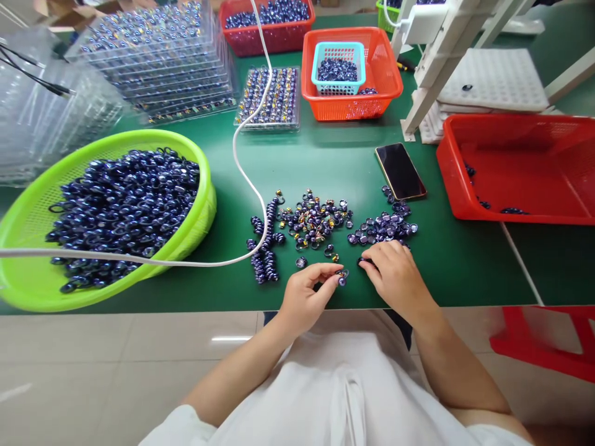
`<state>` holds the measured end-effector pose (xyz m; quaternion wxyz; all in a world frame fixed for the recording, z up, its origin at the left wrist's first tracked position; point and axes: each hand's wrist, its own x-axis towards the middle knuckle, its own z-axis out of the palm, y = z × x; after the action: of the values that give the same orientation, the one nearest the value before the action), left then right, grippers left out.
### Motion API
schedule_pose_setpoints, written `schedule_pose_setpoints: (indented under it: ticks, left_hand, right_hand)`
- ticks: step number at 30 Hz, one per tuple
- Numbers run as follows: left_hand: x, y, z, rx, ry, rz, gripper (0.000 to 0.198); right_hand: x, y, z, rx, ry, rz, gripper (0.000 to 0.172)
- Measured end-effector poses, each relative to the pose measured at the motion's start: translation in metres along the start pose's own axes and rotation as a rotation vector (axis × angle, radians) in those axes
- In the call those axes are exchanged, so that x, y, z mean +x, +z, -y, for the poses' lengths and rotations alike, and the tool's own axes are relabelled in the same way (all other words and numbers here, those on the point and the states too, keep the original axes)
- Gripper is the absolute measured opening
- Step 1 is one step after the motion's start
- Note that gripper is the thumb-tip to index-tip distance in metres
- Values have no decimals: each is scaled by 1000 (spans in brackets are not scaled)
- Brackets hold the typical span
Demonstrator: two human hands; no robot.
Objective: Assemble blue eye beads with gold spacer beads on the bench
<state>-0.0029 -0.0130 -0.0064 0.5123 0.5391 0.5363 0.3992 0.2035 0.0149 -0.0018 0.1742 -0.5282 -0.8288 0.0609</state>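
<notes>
Left hand (307, 294) pinches ring (343, 279); right hand (395, 272) loosely spread, fingertips touching pile (383, 226) edge. Sorting judged underway; next move calls for matching ring to pile

The left hand (304, 297) pinches one ring (343, 277) between its fingers (328, 271). The right hand (395, 272) rests on a ring pile (383, 226). A green basket (28, 210) of rings sits on the table (325, 167), left.

Worn on the head, looks forward and down across the green desk (325, 162). Sits close above the left hand (304, 298) and right hand (396, 275) at 6 o'clock. Reaches the orange basket (387, 71) at 12 o'clock, the green basket (116, 138) at 9 and the red bin (511, 127) at 3.
</notes>
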Motion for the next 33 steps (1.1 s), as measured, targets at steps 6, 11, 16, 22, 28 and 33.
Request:
schedule_pose_setpoints:
  ticks: [6,11,16,22,28,33]
  left_hand:
    - [3,-1,-1,-74,-23,14,17]
    - [6,2,-3,-162,60,34,16]
    - [2,5,-8,-227,49,123,19]
    - [3,0,-11,-492,-141,131,19]
    - [9,0,-8,-745,-331,70,25]
    - [8,2,-6,-691,-362,52,27]
  right_hand:
    - [-13,-7,-3,169,-10,-101,7]
    - [-19,-7,12,406,-21,-125,14]
    - [-17,0,32,616,98,-122,16]
    - [-22,10,42,763,343,-223,9]
    - [-24,13,42,1035,233,-239,14]
    - [-20,12,46,1106,277,-201,11]
